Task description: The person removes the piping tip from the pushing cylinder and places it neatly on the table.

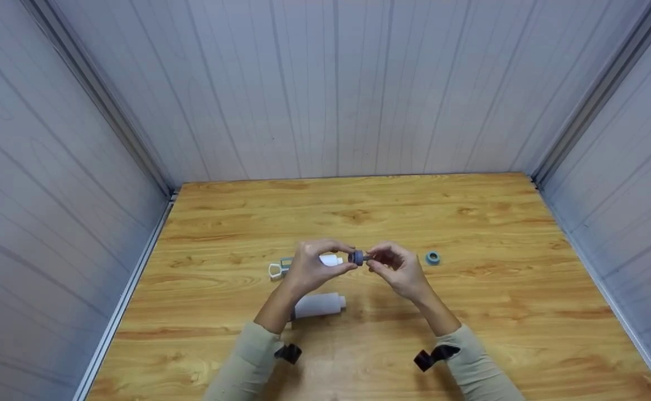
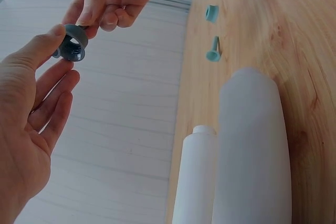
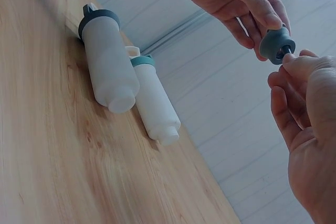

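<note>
My left hand [image 1: 313,264] pinches a dark grey ring-shaped cap [image 2: 76,43] between thumb and fingers, above the table. The cap's hollow side shows in the left wrist view. Opposite it, my right hand [image 1: 401,270] pinches a thin dark stem [image 3: 286,50] that sits in the cap's opening. Below the left hand lies a white bottle [image 3: 157,98] with a teal lid and a pale loop. Nearer the left forearm, a larger whitish bottle [image 3: 110,59] lies on its side, its dark lid carrying a loop handle.
A small teal ring [image 1: 432,258] sits on the wooden table [image 1: 498,312] to the right of my right hand. Near it in the left wrist view is a teal stemmed piece [image 2: 213,51] with a flared end. Pale panel walls [image 1: 359,89] enclose the table.
</note>
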The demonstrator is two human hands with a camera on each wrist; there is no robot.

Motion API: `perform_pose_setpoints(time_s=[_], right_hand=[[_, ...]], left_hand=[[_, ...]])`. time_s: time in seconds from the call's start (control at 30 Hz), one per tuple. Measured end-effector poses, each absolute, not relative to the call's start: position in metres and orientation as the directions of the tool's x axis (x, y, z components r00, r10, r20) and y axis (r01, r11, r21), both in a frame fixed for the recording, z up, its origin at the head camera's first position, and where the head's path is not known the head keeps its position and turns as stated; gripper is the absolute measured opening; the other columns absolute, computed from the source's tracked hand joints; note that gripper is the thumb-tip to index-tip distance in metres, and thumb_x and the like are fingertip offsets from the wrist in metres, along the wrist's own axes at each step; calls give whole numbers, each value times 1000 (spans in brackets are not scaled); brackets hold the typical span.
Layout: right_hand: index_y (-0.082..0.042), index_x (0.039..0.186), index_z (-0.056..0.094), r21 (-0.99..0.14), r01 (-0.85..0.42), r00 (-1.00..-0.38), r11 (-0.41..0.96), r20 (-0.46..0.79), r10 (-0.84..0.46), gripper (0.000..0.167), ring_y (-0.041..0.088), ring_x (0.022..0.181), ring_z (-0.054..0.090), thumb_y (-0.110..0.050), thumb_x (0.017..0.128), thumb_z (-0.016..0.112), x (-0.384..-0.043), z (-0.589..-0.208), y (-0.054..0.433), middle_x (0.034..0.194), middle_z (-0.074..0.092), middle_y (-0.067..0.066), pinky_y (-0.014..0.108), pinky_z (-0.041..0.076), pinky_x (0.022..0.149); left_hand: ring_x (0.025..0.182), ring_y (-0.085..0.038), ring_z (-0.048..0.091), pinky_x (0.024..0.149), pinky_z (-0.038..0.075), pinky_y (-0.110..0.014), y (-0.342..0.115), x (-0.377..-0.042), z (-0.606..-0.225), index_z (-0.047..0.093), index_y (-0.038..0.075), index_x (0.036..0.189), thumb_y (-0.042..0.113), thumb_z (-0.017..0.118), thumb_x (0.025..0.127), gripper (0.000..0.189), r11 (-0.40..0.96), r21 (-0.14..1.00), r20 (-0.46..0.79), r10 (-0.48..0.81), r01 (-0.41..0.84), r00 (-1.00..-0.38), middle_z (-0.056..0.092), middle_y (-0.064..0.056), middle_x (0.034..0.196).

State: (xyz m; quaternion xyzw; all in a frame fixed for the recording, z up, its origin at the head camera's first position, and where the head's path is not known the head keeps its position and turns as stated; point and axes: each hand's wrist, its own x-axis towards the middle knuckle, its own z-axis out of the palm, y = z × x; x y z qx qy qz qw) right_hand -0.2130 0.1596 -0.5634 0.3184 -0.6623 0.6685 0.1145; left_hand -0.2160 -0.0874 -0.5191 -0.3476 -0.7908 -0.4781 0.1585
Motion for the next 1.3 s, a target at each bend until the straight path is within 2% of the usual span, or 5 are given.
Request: perform_pose_setpoints(time_s=[0.3, 0.5, 0.9, 1.17, 1.3], right_hand=[[20, 129, 64, -805, -586, -753, -96, 584, -304, 41, -3, 93, 72, 26, 90, 73, -214, -563, 161, 123, 77, -18, 15, 62, 81], [21, 131, 63, -803, -586, -747, -110, 588, -310, 44, -1, 97, 75, 25, 89, 75, -213, -560, 160, 122, 76, -15, 16, 64, 84], [20, 124, 66, -778, -613, -722, -142, 624, -299, 37, 1, 94, 74, 26, 89, 75, -214, -563, 160, 119, 77, -13, 16, 64, 82], [20, 123, 66, -785, -605, -732, -135, 615, -293, 37, 0, 93, 73, 26, 88, 76, -214, -564, 162, 116, 78, -13, 17, 63, 81], [19, 123, 66, -795, -595, -745, -118, 601, -288, 37, -1, 92, 73, 26, 88, 76, -213, -563, 163, 112, 77, -12, 17, 63, 81]], left_hand=[[102, -27, 86, 92, 70, -42, -83, -216, -512, 88, 7, 112, 14, 95, 92, 23, 325, 635, 584, 391, 701, -711, 89, -10, 108], [102, -27, 86, 92, 70, -40, -78, -217, -511, 88, 6, 111, 13, 95, 92, 22, 319, 614, 600, 406, 722, -689, 89, -10, 107], [106, -27, 86, 97, 70, -39, -75, -216, -513, 88, 5, 113, 13, 94, 92, 24, 306, 626, 580, 432, 717, -690, 89, -11, 111], [105, -27, 86, 95, 70, -38, -77, -215, -518, 88, 5, 112, 14, 94, 92, 23, 316, 639, 573, 413, 701, -708, 89, -11, 110], [100, -28, 84, 90, 70, -40, -79, -214, -519, 88, 5, 109, 13, 95, 91, 21, 308, 639, 585, 401, 705, -705, 88, -10, 106]])
